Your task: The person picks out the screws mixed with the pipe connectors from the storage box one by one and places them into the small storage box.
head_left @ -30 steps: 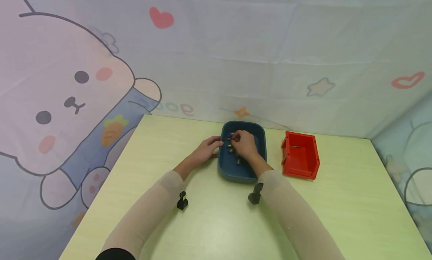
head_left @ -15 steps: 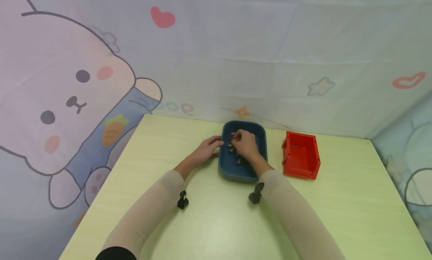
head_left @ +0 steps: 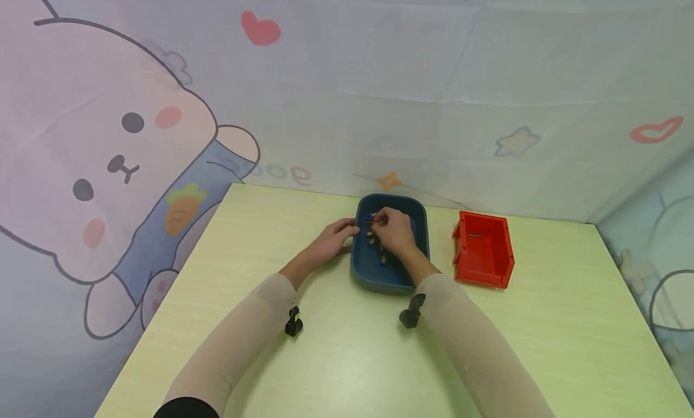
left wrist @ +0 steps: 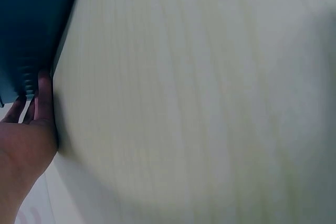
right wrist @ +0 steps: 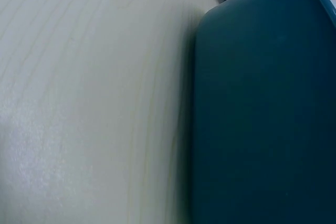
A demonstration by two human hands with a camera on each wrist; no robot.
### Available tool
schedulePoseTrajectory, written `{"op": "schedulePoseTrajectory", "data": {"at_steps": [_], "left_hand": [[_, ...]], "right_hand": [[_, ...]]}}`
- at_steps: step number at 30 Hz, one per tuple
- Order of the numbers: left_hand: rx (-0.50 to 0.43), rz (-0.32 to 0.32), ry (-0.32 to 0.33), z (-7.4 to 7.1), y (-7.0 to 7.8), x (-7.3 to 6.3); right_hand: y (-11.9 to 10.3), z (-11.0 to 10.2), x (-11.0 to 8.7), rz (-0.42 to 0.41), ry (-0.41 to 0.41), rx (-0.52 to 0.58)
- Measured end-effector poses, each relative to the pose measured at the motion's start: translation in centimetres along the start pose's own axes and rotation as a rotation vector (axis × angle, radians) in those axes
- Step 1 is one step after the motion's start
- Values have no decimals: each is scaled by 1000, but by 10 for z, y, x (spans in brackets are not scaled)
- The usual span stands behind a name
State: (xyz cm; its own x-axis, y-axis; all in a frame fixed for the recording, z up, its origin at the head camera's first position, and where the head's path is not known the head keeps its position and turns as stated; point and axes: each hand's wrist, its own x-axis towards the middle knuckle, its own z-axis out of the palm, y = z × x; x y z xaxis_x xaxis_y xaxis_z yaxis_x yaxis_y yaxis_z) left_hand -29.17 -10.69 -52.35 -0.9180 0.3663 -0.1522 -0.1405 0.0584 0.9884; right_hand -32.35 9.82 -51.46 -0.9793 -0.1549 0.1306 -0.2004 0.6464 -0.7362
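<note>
A dark blue plastic bin (head_left: 391, 278) stands at the back middle of the table. Several small brass-coloured pieces with blue ends (head_left: 372, 242) lie along its left side. My left hand (head_left: 327, 242) rests against the bin's left side, thumb at the rim; its fingers (left wrist: 45, 95) lie nearly straight along the outer wall in the left wrist view. Reaching into the bin, my right hand (head_left: 396, 233) has thumb and forefinger together over the pieces, pinching one that is mostly hidden by the fingertips. The right wrist view shows mainly the bin's outer wall (right wrist: 262, 108).
To the right of the blue bin stands a red open-fronted box (head_left: 484, 262) with a thin brass-coloured piece (head_left: 474, 235) inside. A printed cloth (head_left: 434, 105) hangs behind the table's far edge. The table (head_left: 347, 358) is pale with wood grain.
Both hands and the bin stay almost where they were. The right hand's fingertips have shifted only very slightly among the pieces.
</note>
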Motion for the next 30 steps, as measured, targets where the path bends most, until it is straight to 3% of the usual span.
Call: {"op": "schedulePoseTrajectory", "data": {"at_steps": [30], "left_hand": [[27, -2, 25, 0, -1, 0]], "right_hand": [[-2, -1, 0, 0, -42, 30]]}}
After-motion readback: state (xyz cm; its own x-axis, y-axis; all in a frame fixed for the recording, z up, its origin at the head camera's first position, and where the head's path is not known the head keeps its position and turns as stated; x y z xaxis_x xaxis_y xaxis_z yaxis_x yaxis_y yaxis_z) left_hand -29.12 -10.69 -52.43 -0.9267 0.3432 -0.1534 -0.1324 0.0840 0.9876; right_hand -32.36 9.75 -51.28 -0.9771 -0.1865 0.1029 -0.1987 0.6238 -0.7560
